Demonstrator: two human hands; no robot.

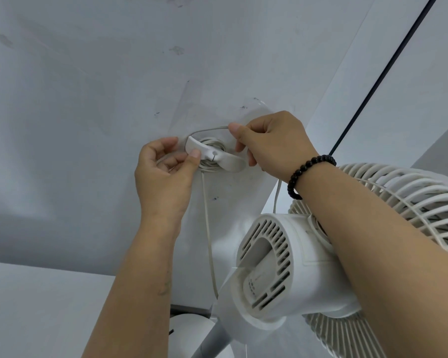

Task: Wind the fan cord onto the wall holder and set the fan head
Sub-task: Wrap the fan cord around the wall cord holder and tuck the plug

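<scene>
White fan cord (212,129) going onto the wall holder (215,156), both hands at work.

Right hand (269,140) pinches a loop of cord just above the holder; left hand (163,171) curls its thumb against the holder's left wing, over the wound coils. Beaded bracelet (308,174) on the right wrist; fan head (295,264) sits below right, grille facing away.

The white ribbed fan grille (409,202) is being cut off by the right edge; the thin white cord (208,228) is being hidden behind the white motor housing (295,267).
</scene>
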